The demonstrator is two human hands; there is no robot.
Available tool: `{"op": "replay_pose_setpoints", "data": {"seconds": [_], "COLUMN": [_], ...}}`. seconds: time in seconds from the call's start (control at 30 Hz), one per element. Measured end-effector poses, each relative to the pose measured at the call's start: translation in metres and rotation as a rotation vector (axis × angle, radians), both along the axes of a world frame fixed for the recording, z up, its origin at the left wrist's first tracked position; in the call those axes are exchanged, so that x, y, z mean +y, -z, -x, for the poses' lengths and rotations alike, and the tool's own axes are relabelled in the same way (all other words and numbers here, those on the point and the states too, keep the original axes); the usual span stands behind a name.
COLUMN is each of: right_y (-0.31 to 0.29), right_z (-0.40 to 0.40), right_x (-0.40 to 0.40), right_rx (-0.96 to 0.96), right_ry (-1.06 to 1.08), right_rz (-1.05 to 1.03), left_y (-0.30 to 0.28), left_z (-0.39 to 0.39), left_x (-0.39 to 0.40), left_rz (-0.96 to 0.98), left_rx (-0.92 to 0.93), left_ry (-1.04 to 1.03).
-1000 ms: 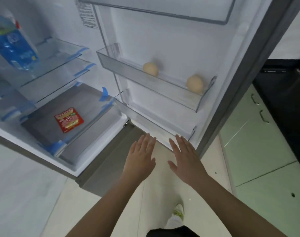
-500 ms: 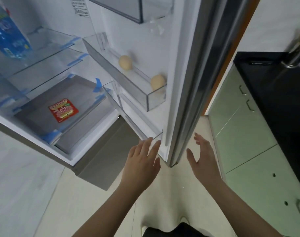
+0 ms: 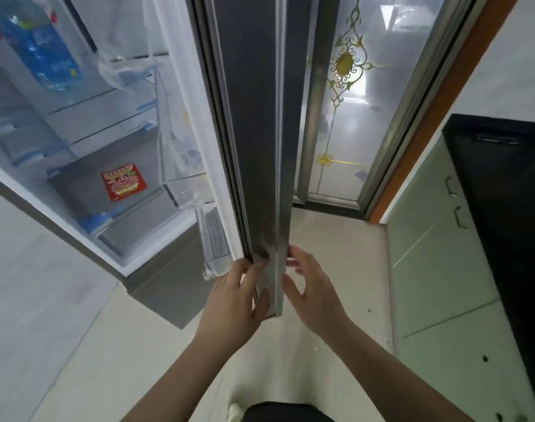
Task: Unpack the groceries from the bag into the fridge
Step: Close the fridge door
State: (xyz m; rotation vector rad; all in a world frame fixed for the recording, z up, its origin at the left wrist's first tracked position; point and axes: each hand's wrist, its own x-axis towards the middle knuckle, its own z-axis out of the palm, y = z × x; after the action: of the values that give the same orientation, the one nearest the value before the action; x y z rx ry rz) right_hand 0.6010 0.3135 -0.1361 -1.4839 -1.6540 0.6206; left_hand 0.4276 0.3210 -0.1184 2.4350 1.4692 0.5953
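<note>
The fridge door (image 3: 254, 132) stands edge-on in the middle of the head view, its dark edge toward me. My left hand (image 3: 232, 300) lies with straight fingers against the door's lower inner edge. My right hand (image 3: 311, 293) is spread beside the door's outer face, at or just off the surface. Inside the fridge (image 3: 77, 132) on the left, a red packet (image 3: 123, 181) lies on a lower shelf and a blue pack (image 3: 37, 47) stands on an upper glass shelf. The door's clear bins (image 3: 181, 166) show from the side; what they hold is hidden.
A frosted glass door with gold ornament (image 3: 345, 95) stands behind the fridge door. Pale green cabinets (image 3: 436, 269) under a black counter (image 3: 509, 184) run along the right. Beige tiled floor (image 3: 138, 360) lies below; a white wall (image 3: 22, 284) is at the left.
The fridge door has swung from wide open toward the fridge until it is edge-on to me. Both hands rose to its lower edge, one on each side. The eggs in the bin went out of sight.
</note>
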Motion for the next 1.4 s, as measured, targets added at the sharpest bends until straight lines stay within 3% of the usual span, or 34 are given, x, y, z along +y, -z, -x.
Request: {"op": "replay_pose_setpoints", "data": {"seconds": [0.6, 0.93, 1.4], "right_y": [-0.002, -0.016, -0.057], "right_z": [0.084, 0.171, 0.265], "right_x": [0.034, 0.06, 0.133], "right_rx": [0.163, 0.109, 0.029], "right_ry": [-0.264, -0.468, -0.468], "right_rz": [0.208, 0.298, -0.003], "left_y": [-0.004, -0.008, -0.04], "left_z": [0.068, 0.151, 0.235], "left_x": [-0.026, -0.003, 0.055], "left_rz": [0.027, 0.069, -0.189], "left_rx": [-0.089, -0.317, -0.427], "left_ry": [-0.394, -0.643, -0.76]}}
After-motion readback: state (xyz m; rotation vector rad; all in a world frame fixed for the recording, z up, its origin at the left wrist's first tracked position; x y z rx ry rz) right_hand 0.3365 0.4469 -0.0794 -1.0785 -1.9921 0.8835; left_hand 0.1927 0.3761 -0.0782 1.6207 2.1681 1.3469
